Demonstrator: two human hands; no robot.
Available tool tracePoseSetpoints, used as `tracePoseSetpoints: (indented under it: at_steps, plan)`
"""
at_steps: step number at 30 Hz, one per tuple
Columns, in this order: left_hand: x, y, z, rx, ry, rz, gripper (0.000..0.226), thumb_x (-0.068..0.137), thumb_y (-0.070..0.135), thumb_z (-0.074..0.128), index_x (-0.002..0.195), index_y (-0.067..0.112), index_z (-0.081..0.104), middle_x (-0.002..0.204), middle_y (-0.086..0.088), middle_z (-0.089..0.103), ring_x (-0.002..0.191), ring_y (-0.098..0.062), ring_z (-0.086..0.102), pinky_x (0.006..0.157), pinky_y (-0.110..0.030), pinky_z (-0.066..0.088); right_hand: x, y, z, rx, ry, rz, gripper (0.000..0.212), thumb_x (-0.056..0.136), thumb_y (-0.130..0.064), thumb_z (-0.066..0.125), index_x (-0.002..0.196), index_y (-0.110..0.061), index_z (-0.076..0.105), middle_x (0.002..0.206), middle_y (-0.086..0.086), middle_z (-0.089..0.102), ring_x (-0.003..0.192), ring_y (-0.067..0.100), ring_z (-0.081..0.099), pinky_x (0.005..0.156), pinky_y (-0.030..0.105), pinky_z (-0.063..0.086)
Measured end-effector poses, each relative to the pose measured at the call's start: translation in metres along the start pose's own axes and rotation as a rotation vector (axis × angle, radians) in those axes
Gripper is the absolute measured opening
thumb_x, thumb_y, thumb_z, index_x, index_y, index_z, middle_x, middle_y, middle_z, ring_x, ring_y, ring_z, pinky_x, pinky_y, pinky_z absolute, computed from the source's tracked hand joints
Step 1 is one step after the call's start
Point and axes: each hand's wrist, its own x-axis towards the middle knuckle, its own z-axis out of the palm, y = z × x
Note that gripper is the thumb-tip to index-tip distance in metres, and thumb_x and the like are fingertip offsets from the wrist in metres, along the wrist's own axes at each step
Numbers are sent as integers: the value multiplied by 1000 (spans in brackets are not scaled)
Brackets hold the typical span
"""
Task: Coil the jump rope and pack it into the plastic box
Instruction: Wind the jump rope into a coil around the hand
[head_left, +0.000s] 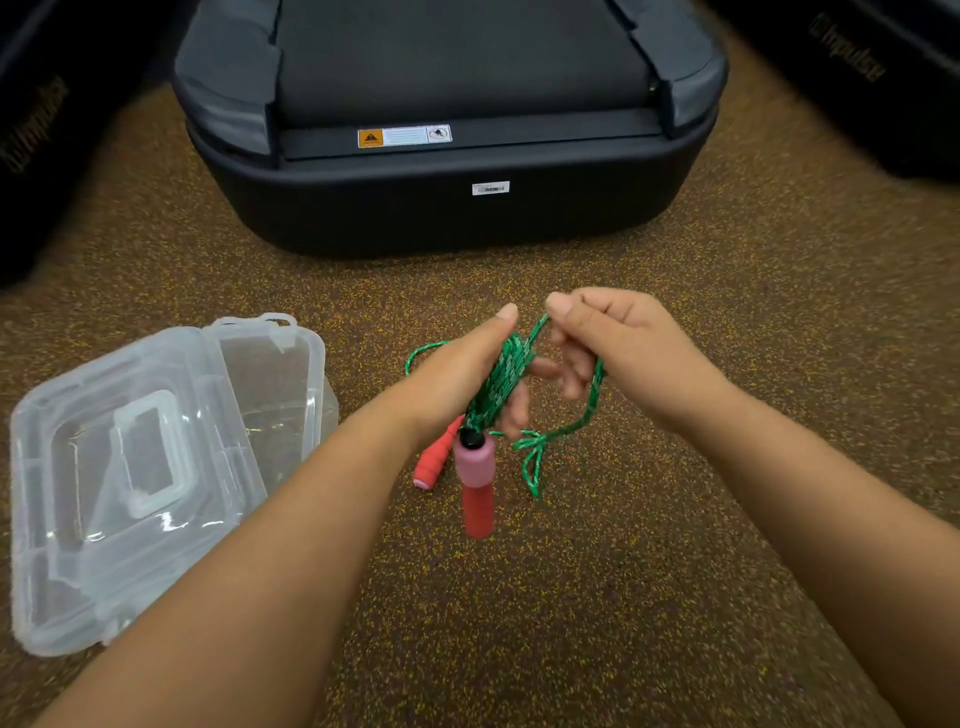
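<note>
My left hand grips a bundle of green jump rope wound in several turns across its palm. One red handle with a pink foam grip hangs straight down from the bundle. The second red handle shows behind my left wrist, just above the floor or on it. My right hand pinches a strand of the same rope beside the bundle, and a loose loop trails down from it. The clear plastic box stands open on the floor to the left, its lid folded toward me.
The floor is brown speckled rubber. The dark rear end of a treadmill rises just beyond my hands. Two more dark machines flank it at the far left and far right.
</note>
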Motion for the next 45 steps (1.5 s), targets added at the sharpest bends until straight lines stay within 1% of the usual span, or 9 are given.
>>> tracePoseSetpoints:
  at_steps: [6, 11, 19, 26, 29, 32, 37, 41, 45]
  plan:
    - [-3, 2, 0, 27, -63, 45, 34, 94, 42, 50, 79, 15, 63, 42, 8, 38, 41, -13, 38, 50, -25, 35, 6, 23, -8, 140, 93, 257, 22, 85, -36, 63, 77, -17, 56, 43, -7, 41, 34, 8, 37, 45, 25, 47]
    - [-1, -2, -5, -145, 20, 30, 33, 99, 33, 43, 72, 15, 49, 41, 7, 32, 36, -10, 31, 41, -19, 32, 4, 42, -19, 152, 144, 204, 8, 83, -21, 67, 89, -20, 62, 51, -13, 41, 39, 2, 26, 35, 16, 22]
    - [1, -1, -12, -163, 39, 36, 33, 98, 33, 43, 70, 17, 47, 41, 9, 32, 37, -9, 30, 42, -19, 34, 5, 50, -24, -18, 308, 76, 15, 93, -20, 57, 96, -21, 71, 72, -1, 61, 49, 0, 44, 44, 9, 34]
    - [2, 1, -5, -226, 22, 48, 33, 99, 32, 41, 70, 18, 46, 40, 11, 31, 36, -8, 29, 47, -23, 32, 10, 65, -16, 615, 372, 399, 18, 96, -30, 50, 85, -18, 58, 68, -5, 58, 48, 2, 44, 33, 12, 26]
    - [3, 5, -3, -390, 83, 85, 35, 99, 33, 41, 67, 19, 46, 38, 11, 30, 34, -7, 29, 48, -24, 32, 4, 83, -1, 191, 299, 470, 28, 94, -43, 49, 79, -23, 61, 60, -7, 50, 45, 5, 36, 37, 20, 26]
    - [4, 6, -7, -553, 164, 115, 35, 99, 34, 41, 68, 19, 47, 37, 10, 30, 33, -6, 28, 43, -21, 34, -4, 91, 9, -391, 244, 196, 37, 96, -40, 45, 67, -22, 58, 52, -9, 43, 44, 4, 35, 47, 28, 30]
    - [5, 3, -12, -676, 317, 96, 33, 99, 35, 42, 71, 19, 49, 37, 9, 29, 34, -6, 27, 42, -19, 32, -16, 80, 13, -892, 105, -143, 49, 91, -55, 25, 74, -24, 60, 71, -7, 62, 72, 16, 60, 62, 32, 43]
    - [9, 4, -8, -691, 380, 59, 30, 99, 36, 43, 75, 20, 53, 39, 10, 32, 33, -5, 27, 41, -19, 33, -18, 73, 23, -1070, 5, -370, 52, 93, -53, 24, 73, -19, 59, 70, -1, 64, 69, 25, 64, 53, 31, 45]
    - [7, 7, -9, -656, 367, 76, 33, 99, 34, 42, 70, 20, 49, 38, 10, 31, 34, -6, 27, 45, -22, 30, -16, 63, 24, -818, 109, -347, 49, 91, -53, 30, 82, -20, 64, 73, -4, 65, 74, 19, 62, 63, 36, 49]
